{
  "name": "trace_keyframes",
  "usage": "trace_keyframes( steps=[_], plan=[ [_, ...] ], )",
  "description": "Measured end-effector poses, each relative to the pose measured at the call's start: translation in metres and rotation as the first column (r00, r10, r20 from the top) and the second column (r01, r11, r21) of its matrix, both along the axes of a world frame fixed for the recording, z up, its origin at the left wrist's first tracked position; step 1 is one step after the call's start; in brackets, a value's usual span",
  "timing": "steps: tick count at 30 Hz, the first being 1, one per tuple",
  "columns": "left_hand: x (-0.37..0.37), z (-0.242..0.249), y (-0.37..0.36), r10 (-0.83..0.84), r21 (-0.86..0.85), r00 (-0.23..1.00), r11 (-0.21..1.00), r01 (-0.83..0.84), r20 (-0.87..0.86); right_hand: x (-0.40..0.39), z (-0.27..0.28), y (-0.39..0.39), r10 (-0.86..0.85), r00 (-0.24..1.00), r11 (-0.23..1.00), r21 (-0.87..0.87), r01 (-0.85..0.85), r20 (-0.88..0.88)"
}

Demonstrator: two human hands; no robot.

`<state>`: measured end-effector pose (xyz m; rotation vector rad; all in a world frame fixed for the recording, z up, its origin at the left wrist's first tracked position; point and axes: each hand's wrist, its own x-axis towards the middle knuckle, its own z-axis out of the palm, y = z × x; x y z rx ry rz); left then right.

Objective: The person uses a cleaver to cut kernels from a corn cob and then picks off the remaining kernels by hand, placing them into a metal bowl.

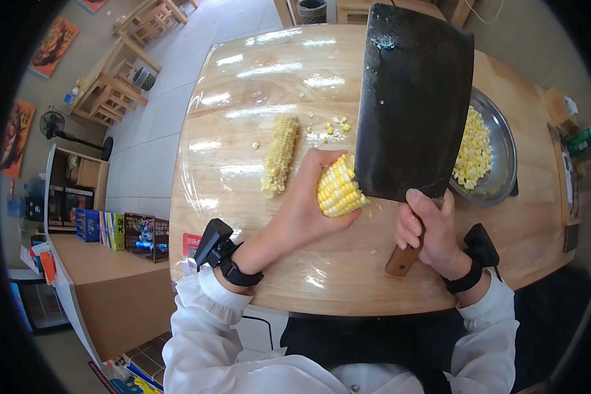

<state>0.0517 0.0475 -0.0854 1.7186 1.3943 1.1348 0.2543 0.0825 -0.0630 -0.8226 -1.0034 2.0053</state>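
My left hand point(312, 203) is wrapped round a piece of corn on the cob point(340, 187) with yellow and white kernels, its cut end facing right. In my right hand point(428, 230) is the wooden handle of a large dark cleaver point(414, 105). The broad blade points up and away from me, its lower left corner right at the corn. A stripped corn cob point(281, 156) lies left of my left hand, and a few loose kernels point(335, 125) are scattered beyond it. Right of the blade, partly hidden by it, a metal bowl point(505, 151) holds cut kernels point(473, 151).
The wooden table point(295, 262) has a glossy clear cover. At its right side are a tissue box point(561, 108) and a green can point(580, 141). Left of the table stands a counter point(111, 262) with a wire basket point(146, 236). Wooden chairs and a fan point(54, 123) are farther off.
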Motion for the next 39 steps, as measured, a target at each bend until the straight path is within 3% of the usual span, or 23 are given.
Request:
trace_keyframes(
  steps=[6,13,16,18,23,25,27,29,31,32,34,39],
  plan=[
    [-0.010,-0.001,0.006,0.071,0.278,0.975,0.960,-0.010,-0.209,0.003,-0.002,0.001,0.018,0.999,1.000,-0.022,-0.019,-0.032],
    [-0.014,-0.006,0.004,0.104,0.301,0.969,0.953,-0.033,-0.223,0.007,0.002,0.002,-0.050,0.999,0.999,0.000,0.050,0.005],
    [-0.012,-0.006,0.002,0.089,0.277,0.972,0.961,-0.027,-0.217,0.009,-0.003,0.000,-0.071,0.997,0.991,0.113,0.067,0.034],
    [-0.007,-0.003,-0.002,0.010,0.105,0.999,0.994,-0.007,-0.030,0.009,-0.002,-0.003,-0.062,0.998,0.991,0.117,0.059,0.027],
    [-0.004,-0.003,-0.004,-0.057,0.035,0.998,0.998,0.056,0.031,0.005,-0.008,-0.006,-0.083,0.994,0.974,0.218,0.065,0.075],
    [0.000,-0.002,-0.006,-0.062,0.001,0.996,0.998,0.062,0.065,0.004,-0.004,-0.005,-0.069,0.997,0.987,0.146,0.062,0.042],
    [0.006,-0.001,-0.008,-0.094,-0.087,0.952,0.988,0.124,0.292,0.002,-0.003,-0.007,-0.048,0.998,0.992,0.118,0.044,0.034],
    [0.004,-0.001,-0.008,-0.090,-0.111,0.947,0.985,0.130,0.308,0.003,-0.003,-0.006,-0.026,0.999,0.996,0.089,0.024,0.025],
    [-0.001,-0.003,-0.006,-0.103,-0.005,0.991,0.995,0.104,0.087,0.008,-0.003,-0.003,0.027,0.999,0.998,0.062,-0.028,0.019],
    [-0.002,-0.003,-0.005,-0.102,-0.006,0.991,0.995,0.103,0.087,0.008,-0.004,-0.003,0.028,0.999,0.998,0.061,-0.029,0.019],
    [-0.005,-0.004,-0.004,-0.023,0.088,0.995,0.996,0.031,-0.099,0.009,-0.004,-0.002,0.052,0.998,0.999,0.013,-0.052,-0.017],
    [-0.011,-0.004,-0.001,0.044,0.184,0.982,0.983,-0.009,-0.186,0.010,0.001,-0.002,0.040,0.999,0.999,0.035,-0.040,0.016]
  ],
)
